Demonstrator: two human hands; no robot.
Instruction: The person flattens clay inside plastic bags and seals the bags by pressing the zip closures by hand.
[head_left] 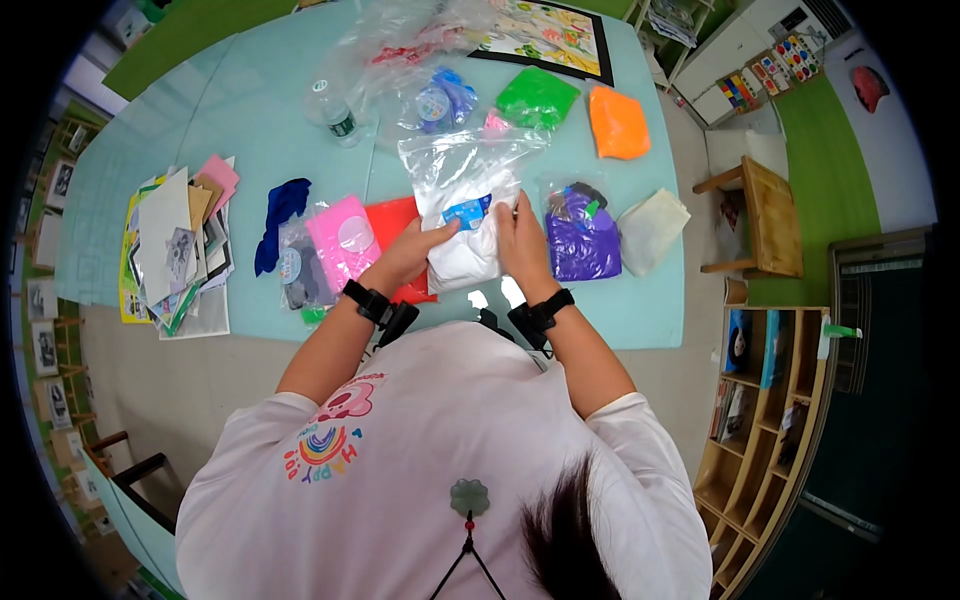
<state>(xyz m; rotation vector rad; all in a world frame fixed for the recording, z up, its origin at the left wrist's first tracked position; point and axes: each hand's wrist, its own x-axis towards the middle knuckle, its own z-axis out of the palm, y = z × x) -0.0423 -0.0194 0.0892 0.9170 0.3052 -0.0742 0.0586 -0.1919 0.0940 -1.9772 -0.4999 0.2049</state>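
Between my two hands is a clear zip bag (470, 245) filled with something white, with a blue label on its front. My left hand (412, 250) grips its left side, thumb near the label. My right hand (522, 240) is closed on its right edge. The bag's clear top flares out above the white contents. Left of it lie a red pack (388, 222), partly hidden by my left hand, a pink pack (343, 238) and a bag with dark grey contents (302, 268). To the right is a purple pack (584, 240), beside a pale off-white pack (653, 230).
Farther back on the table (230, 120) are a green pack (537, 98), an orange pack (618, 123), a plastic bottle (332, 112) and crumpled clear bags (400, 45). A dark blue cloth-like item (281, 222) and a paper stack (165, 235) lie left. A wooden stool (765, 215) stands right.
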